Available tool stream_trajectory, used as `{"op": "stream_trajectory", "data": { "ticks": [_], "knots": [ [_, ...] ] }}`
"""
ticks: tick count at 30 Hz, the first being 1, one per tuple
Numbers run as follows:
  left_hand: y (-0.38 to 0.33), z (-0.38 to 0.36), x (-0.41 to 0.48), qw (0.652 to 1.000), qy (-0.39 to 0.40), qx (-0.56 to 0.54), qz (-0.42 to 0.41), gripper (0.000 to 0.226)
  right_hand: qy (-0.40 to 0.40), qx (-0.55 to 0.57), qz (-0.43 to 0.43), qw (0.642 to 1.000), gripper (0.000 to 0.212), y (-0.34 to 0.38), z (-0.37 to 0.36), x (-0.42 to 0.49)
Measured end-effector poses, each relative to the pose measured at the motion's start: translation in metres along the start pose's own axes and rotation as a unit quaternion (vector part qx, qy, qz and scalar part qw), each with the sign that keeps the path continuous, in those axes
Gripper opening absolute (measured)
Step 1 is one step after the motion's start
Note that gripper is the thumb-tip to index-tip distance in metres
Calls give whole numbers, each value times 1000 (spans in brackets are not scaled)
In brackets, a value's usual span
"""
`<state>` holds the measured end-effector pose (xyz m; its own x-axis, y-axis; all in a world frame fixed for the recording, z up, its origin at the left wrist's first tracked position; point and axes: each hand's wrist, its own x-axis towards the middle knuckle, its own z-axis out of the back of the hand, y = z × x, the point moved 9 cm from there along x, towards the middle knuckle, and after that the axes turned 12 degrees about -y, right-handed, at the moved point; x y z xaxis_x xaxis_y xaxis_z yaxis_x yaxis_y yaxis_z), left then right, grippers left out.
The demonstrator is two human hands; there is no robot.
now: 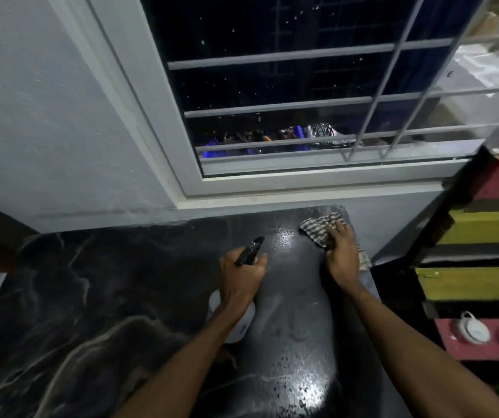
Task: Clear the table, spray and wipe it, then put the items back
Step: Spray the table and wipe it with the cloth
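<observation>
Wet tabletop point(296, 342) is stretching leftward unwiped. Left hand point(240, 280) is gripping spray bottle point(233, 321); right hand point(341, 254), nearer the far-right corner, is pressing flat on cloth point(317, 227).

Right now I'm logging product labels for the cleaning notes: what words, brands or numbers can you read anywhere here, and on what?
None can be read.
Spray bottle in the left hand: a faint dark mark low on its white body, too blurred to read.
Striped cloth under the right hand: pattern only, no text.
White round items on the pink shelf: no legible marking.
</observation>
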<state>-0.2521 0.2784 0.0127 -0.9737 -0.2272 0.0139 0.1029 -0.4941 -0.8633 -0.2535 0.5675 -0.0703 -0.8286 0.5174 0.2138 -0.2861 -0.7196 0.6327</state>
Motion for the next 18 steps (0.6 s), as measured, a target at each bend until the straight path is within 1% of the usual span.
{"op": "stream_trajectory", "data": {
  "ticks": [2, 5, 7, 9, 12, 13, 15, 16, 17, 18],
  "knots": [
    [-11, -12, 4, 1000, 14, 12, -11, 43, -19, -12, -53, 998, 65, -12, -1, 16],
    [-22, -21, 9, 998, 13, 46, -30, 45, -44, -26, -73, 996, 59, -12, -2, 34],
    [-24, -18, 17, 999, 4, 38, -38, 41, -57, -45, -91, 993, 59, -8, -5, 38],
    [-18, -9, 30, 999, 1, 31, -36, 37, -48, -63, -64, 995, 61, 12, -21, 36],
    [-3, 19, 45, 1000, -12, 16, -19, 37, 18, -53, 79, 995, 64, 62, -67, 29],
    [2, 31, 50, 1000, -24, 12, -14, 38, 31, -53, 88, 994, 62, 73, -76, 28],
    [13, 62, 60, 999, -50, 7, -11, 38, 1, -65, 28, 997, 60, 83, -80, 25],
    [17, 80, 66, 998, -64, 6, -15, 37, -17, -61, 13, 998, 63, 98, -85, 16],
    [22, 99, 73, 997, -78, 7, -20, 37, -19, -46, 36, 998, 67, 124, -97, -2],
    [32, 120, 80, 996, -91, 10, -21, 37, 2, -21, 79, 997, 67, 160, -118, -26]
  ]
}}
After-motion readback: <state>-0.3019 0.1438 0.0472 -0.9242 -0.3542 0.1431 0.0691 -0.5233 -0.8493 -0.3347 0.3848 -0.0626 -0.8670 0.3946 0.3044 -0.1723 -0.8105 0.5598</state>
